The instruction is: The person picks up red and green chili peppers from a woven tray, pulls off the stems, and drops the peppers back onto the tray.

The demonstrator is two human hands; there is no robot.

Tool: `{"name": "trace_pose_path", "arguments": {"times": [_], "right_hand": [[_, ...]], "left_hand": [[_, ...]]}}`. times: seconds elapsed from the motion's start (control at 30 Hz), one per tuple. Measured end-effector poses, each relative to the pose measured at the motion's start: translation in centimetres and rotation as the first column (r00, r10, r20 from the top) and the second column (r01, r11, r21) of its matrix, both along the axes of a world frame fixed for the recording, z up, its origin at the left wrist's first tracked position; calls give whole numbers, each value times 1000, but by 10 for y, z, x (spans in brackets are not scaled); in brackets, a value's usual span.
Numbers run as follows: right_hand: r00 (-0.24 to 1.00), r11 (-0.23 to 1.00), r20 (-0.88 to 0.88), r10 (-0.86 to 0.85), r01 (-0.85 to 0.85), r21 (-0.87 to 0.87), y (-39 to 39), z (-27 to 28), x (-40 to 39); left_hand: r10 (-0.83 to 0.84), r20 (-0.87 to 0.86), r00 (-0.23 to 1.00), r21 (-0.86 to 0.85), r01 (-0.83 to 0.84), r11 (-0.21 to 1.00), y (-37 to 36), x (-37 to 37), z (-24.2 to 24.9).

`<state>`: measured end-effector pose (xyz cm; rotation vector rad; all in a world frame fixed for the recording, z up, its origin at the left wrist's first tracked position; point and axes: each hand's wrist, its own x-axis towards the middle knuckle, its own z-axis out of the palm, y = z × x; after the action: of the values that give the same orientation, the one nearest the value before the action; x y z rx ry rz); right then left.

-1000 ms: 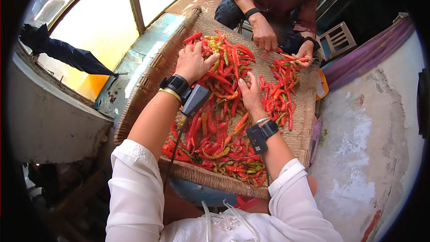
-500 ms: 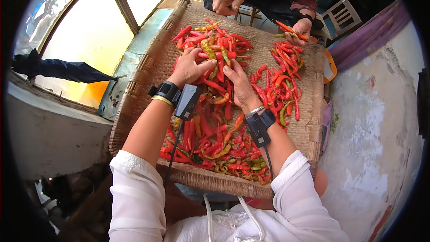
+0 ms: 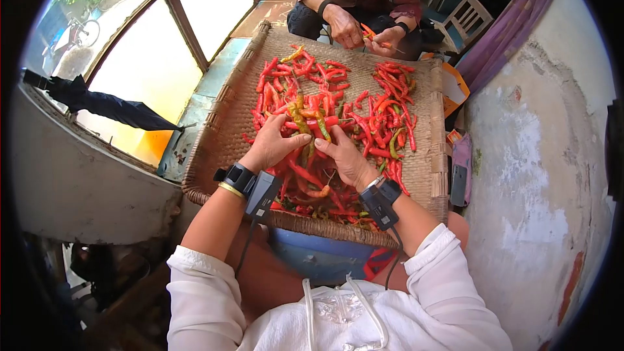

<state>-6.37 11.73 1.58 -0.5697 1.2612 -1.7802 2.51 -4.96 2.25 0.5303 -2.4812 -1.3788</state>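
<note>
A pile of red chili peppers [image 3: 302,75] with some yellow-green ones lies on a woven tray [image 3: 422,136]. My left hand [image 3: 270,146] is closed on the left side of a bunch of peppers [image 3: 313,119]. From the right, my right hand [image 3: 348,159] grips the same bunch, its thumb near my left thumb. Red, yellow and green peppers show between and above the hands. More red peppers [image 3: 390,101] are spread to the right, and others lie beneath my hands near the tray's front rim.
Across the tray a person's hands [image 3: 364,34] hold several orange-red peppers. A folded dark umbrella [image 3: 117,109] is by the window at left. At right stand a wooden chair [image 3: 467,23], a purple curtain [image 3: 513,29] and a worn wall [image 3: 526,156].
My hands have drawn the bunch lower on the tray, nearer my body. The view has shifted. The other person's hands have come together around the peppers.
</note>
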Motion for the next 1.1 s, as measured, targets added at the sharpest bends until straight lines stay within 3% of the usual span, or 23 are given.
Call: {"name": "trace_pose_path", "arguments": {"times": [0.03,0.07,0.1,0.13,0.2,0.27,0.33,0.4,0.5,0.63,0.77,0.83,0.93,1.03,1.1], "right_hand": [[1000,995,-23,20,-18,101,7,-5,3],[1000,996,-21,14,-12,92,11,-29,-2],[952,985,-304,34,20,173,15,-60,-12],[823,967,-562,79,73,243,17,-51,-7],[824,946,-564,59,135,295,35,-29,2],[550,772,-757,352,287,567,46,-11,6],[567,780,-751,339,278,561,60,-9,12],[601,811,-723,341,201,549,75,-15,11],[574,807,-727,377,181,562,97,-5,15],[568,797,-710,417,147,586,113,9,15],[507,804,-726,464,103,585,114,11,7],[488,813,-732,474,75,577,109,9,-4],[532,851,-739,414,63,522,95,6,-23],[559,875,-761,328,123,468,76,4,-36],[380,929,-891,246,168,329,64,-11,-43]], "left_hand": [[-78,19,997,-109,80,991,-6,9,-7],[-157,50,986,-214,164,963,-10,18,-11],[-170,87,982,-196,184,963,-12,27,-9],[-170,84,982,-201,184,962,-13,33,-6],[-64,363,929,-243,161,957,-14,40,5],[-8,302,953,-304,104,947,-7,50,8],[178,114,977,-446,-110,888,-1,51,-4],[234,129,964,-514,-137,847,18,52,8],[52,82,995,-474,-7,881,36,51,2],[85,157,984,-637,34,770,57,42,6],[57,199,978,-675,95,732,44,15,-13],[61,315,947,-645,166,746,39,2,-13],[-30,449,893,-618,335,711,31,-12,5],[-97,435,895,-605,370,705,29,-14,6],[-102,425,900,-569,353,743,31,-12,7]]}}
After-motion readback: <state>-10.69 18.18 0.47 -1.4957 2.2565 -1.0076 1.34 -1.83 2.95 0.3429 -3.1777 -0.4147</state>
